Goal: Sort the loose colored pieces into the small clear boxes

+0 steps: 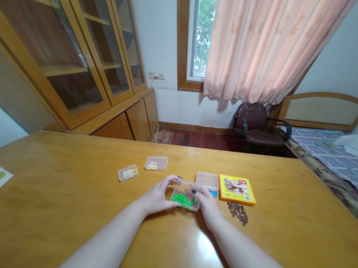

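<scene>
The clear box point(186, 196) of green pieces is gripped between the left hand point(156, 195) and right hand point(208, 204), fingers curled over its sides, just left of the yellow pack point(237, 189) on the table point(58, 188), brown pieces point(237, 212) lying nearer than that pack, two small boxes point(128, 172) farther left.

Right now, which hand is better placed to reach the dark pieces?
Likely right: the right hand grips the clear box on the side nearest the dark pieces; the left hand is farther.
</scene>
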The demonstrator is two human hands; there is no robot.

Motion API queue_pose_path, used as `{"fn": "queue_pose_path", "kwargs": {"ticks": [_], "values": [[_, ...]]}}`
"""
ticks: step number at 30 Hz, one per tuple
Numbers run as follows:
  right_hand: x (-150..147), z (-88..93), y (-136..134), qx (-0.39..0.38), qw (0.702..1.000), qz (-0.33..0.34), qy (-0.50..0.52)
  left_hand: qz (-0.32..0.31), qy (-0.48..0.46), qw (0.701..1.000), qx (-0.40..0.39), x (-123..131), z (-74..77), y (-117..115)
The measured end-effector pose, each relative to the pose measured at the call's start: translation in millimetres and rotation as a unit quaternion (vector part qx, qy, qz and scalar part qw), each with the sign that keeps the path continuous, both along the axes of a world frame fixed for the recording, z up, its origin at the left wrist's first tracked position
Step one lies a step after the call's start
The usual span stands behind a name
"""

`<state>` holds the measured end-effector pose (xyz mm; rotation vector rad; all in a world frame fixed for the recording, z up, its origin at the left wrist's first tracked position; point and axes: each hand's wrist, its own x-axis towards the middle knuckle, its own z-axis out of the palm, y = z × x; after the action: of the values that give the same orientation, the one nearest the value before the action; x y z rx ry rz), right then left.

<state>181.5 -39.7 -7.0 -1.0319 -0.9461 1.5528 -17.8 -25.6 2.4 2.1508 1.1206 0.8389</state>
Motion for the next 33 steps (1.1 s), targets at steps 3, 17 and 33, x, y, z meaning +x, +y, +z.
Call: {"fn": "queue_pose_path", "kwargs": {"ticks": [3,17,33], "values": [[1.3,-4.3,-0.6,-0.008,1.0,0.026,0.002,-0.008,0.026,0.999,0.025,0.2,4.2,1.0],[0.5,-2.1,-7.6,0.022,0.981,0.135,0.135,-0.004,0.015,0.998,0.053,-3.4,13.2,2.9],[-7.2,-1.6,-4.7,-0.051,0.994,0.059,0.079,-0.018,0.045,0.998,-0.051,-2.4,3.1,4.9]]}}
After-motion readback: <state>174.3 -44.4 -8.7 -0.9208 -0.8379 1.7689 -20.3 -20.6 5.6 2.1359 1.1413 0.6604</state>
